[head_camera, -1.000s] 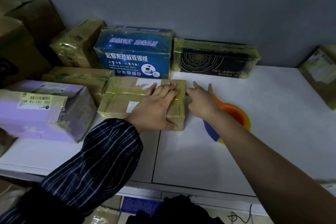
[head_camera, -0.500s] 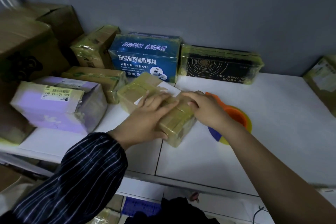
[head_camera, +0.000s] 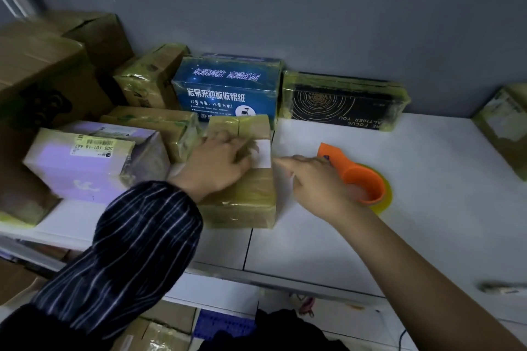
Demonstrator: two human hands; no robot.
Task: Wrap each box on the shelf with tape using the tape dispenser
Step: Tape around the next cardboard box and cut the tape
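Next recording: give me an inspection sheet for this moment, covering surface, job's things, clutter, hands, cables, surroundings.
Surface: white shelf, with a seam between two panels.
Job's things: brown taped box lies in front of the blue box; orange tape dispenser lies on the shelf to its right.
Clutter: blue box and black box against the wall; purple parcel and taped cartons at left; another carton at far right.
Grippers: left hand rests flat on the brown taped box; right hand is open, fingers pointing at the box's right edge, apparently not gripping the dispenser.
Cables: thin dark cable below the shelf edge.
Surroundings: grey wall behind.
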